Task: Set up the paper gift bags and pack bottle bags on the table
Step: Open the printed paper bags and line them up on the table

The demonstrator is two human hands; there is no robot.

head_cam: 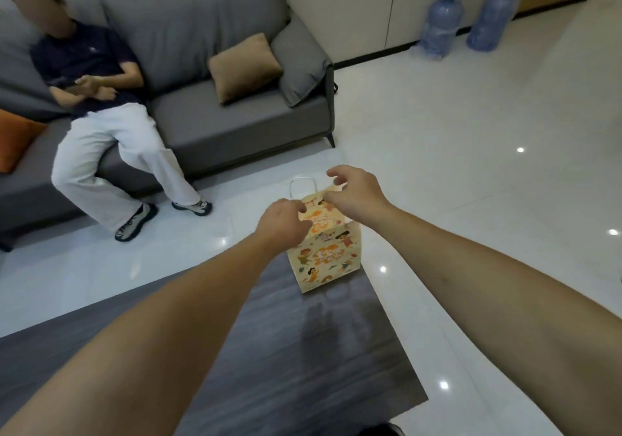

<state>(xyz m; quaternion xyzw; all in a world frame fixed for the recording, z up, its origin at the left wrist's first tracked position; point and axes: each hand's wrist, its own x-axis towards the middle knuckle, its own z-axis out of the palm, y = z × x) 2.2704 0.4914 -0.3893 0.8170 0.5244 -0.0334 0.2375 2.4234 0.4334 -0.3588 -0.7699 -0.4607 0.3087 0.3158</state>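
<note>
a paper bag [324, 260] stands upright at the far right corner of the dark grey table [269, 351]; cream paper, printed with cartoon children and orange lettering, too blurred to read; one white twisted handle [303, 183] rises from its far rim; the bag's faint reflection shows on the table top in front of it.

both bare arms reach out over the table to the bag's mouth; left hand [281, 225] sits at the near left rim, fingers curled and pinching the top edge of the paper; its knuckles hide that corner of the bag; right hand [353, 196] is above the far right rim, fingers bent and spread; whether they touch the paper, cannot tell; nothing seen grasped in it; the two hands cover most of the opening, so the inside is not visible.

around: grey sofa [208, 65] beyond the table; a tan cushion [244, 66] and a grey cushion [299, 65] at its right end; an orange cushion [16, 139] at the left edge of view; a person [101, 115] in a dark shirt and pale trousers sits on the sofa, legs stretched to the floor, hands together at the lap; two large blue water jugs [441, 24] stand against the pale wall panels at top right; glossy white floor tiles [471, 166] with small ceiling light spots; a dark shoe tip [387, 430] at the bottom edge.

no brand or label readable anywhere.
</note>
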